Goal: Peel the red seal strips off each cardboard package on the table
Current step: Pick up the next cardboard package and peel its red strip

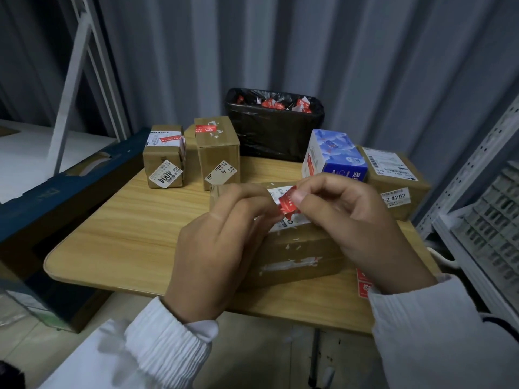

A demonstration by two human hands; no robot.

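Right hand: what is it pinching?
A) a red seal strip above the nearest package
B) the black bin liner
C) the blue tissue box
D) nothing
A: the right hand pinches a crumpled red seal strip between thumb and fingers, just over the top of the nearest package.

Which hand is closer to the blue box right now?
Right. The right hand sits just in front of the blue box, pinching a red strip. The left hand is farther away, to the box's front left, at the cardboard package.
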